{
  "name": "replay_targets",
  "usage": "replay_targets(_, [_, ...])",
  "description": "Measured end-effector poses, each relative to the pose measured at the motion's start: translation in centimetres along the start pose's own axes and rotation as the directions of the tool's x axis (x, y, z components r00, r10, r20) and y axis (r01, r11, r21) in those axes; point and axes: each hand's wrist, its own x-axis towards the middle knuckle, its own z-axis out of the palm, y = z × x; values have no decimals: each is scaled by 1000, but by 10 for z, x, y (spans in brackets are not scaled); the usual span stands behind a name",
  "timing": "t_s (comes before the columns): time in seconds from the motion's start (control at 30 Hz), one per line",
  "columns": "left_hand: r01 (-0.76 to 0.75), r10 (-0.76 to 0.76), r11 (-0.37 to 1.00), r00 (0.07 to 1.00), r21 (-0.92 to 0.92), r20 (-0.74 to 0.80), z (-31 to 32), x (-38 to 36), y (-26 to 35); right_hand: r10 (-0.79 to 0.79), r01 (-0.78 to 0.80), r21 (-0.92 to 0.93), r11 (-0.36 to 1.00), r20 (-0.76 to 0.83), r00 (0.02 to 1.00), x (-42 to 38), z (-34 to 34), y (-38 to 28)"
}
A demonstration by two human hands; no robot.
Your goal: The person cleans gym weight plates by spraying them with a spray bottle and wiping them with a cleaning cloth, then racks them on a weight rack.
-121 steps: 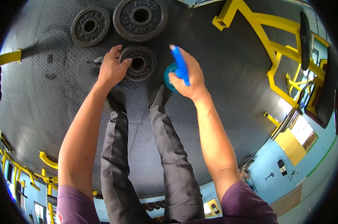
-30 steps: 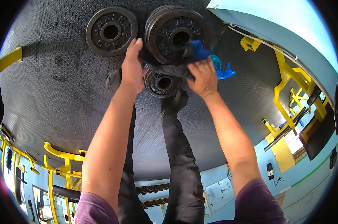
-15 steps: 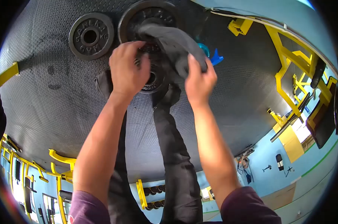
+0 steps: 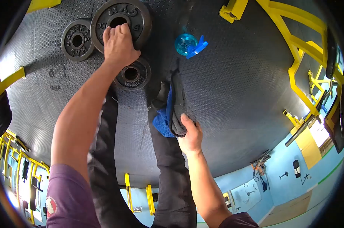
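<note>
My left hand [image 4: 120,45] grips the large black weight plate [image 4: 141,28], its fingers hooked into the centre hole. That plate overlaps the edge of a smaller 5 kg plate [image 4: 68,49] on its left. Another small plate [image 4: 142,73] shows below it, partly covered by my left hand and the large plate. In my right hand [image 4: 191,136] is a folded cloth [image 4: 179,108], dark grey with a blue side, pinched under the thumb. It hangs beside my right lower leg, apart from the plates.
A round teal bottle [image 4: 185,43] with a blue cap [image 4: 198,48] rests on the black textured mat [image 4: 233,95]. Yellow equipment frames [image 4: 293,41] rise on the right, and another yellow foot [image 4: 10,79] stands at left. My legs [image 4: 168,171] extend across the mat below.
My left hand has moved onto the large plate, which has shifted left over the smaller one. My right hand has drawn the cloth back from the plates toward my leg, showing its blue side.
</note>
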Motion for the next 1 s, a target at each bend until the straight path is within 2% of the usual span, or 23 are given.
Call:
replay_targets(0.07, [-67,67,998,998,-13,-15,-28,-5,-10,-37,37,10,999,18,999,-3,0,2])
replay_targets(0.13, [31,46,880,988,-475,149,-77,-6,-31,-195,233,-120,965,260,946,-4,13,-2])
replay_targets(0.17, [27,48,886,988,-463,149,-101,-10,-35,-304,366,-160,917,316,899,-10,37,-7])
replay_targets(0.2, [297,14,581,927,-758,374,-125,-17,-39,-219,268,-107,958,336,916,-22,57,-9])
replay_targets(0.23, [552,88,150,819,-820,567,-145,-27,-43,-299,390,-151,908,416,859,-28,81,-8])
replay_targets(0.27, [613,96,82,780,-786,618,-153,-42,-50,-333,573,-387,722,531,779,-34,99,-10])
replay_targets(0.3, [619,-5,-134,781,-774,625,-165,-60,-39,-426,850,-313,423,760,492,-27,125,-15])
replay_targets(0.33, [624,56,-294,767,-724,639,-172,-78,-43,-395,898,-326,296,814,426,-31,152,-10])
replay_targets(0.4, [454,-59,-260,873,-852,484,-178,-118,-59,-432,860,-340,381,757,490,-23,204,-6])
replay_targets(0.43, [522,-109,-474,764,-709,635,-195,-126,-49,-523,871,-302,388,706,478,-12,214,-3])
replay_targets(0.47, [530,117,-633,787,-565,606,-188,-141,-67,-604,880,-266,394,646,466,1,220,4])
replay_targets(0.5, [545,17,-447,798,-709,602,-203,-145,-61,-470,777,-418,471,626,622,15,223,6])
replay_targets(0.53, [588,-37,-487,725,-646,688,-209,-152,-58,-319,642,-566,517,569,758,23,220,11])
replay_targets(0.6, [597,-55,-488,708,-637,704,-211,-164,-64,-269,758,-590,277,710,651,35,169,74])
replay_targets(0.63, [563,-121,-538,685,-628,718,-209,-167,-67,-144,429,-589,685,468,872,7,176,78])
replay_targets(0.67, [556,-130,-540,686,-632,715,-206,-169,-72,123,-11,-408,913,248,961,-30,183,84])
replay_targets(0.73, [568,-287,-430,652,-702,702,-195,-175,-81,284,-221,-432,874,86,955,-90,181,97])
replay_targets(0.8, [592,-304,-345,664,-728,683,-189,-182,-93,189,38,-596,802,314,931,-131,191,79])
replay_targets(0.87, [636,-314,-196,681,-747,662,-203,-185,-101,-98,220,-301,928,372,923,-153,235,73])
replay_targets(0.9, [628,-319,-290,648,-722,692,-194,-193,-107,-267,553,-528,644,522,810,-145,244,63])
replay_targets(0.93, [483,-310,-516,664,-707,680,-169,-216,-110,-186,506,-492,709,561,806,-126,246,72])
replay_targets(0.97, [471,-346,-456,688,-755,638,-186,-217,-108,-82,396,-532,748,518,851,-103,257,70])
replay_targets(1.0, [451,-382,-391,714,-802,588,-205,-212,-105,-292,639,-646,418,570,768,-91,264,71])
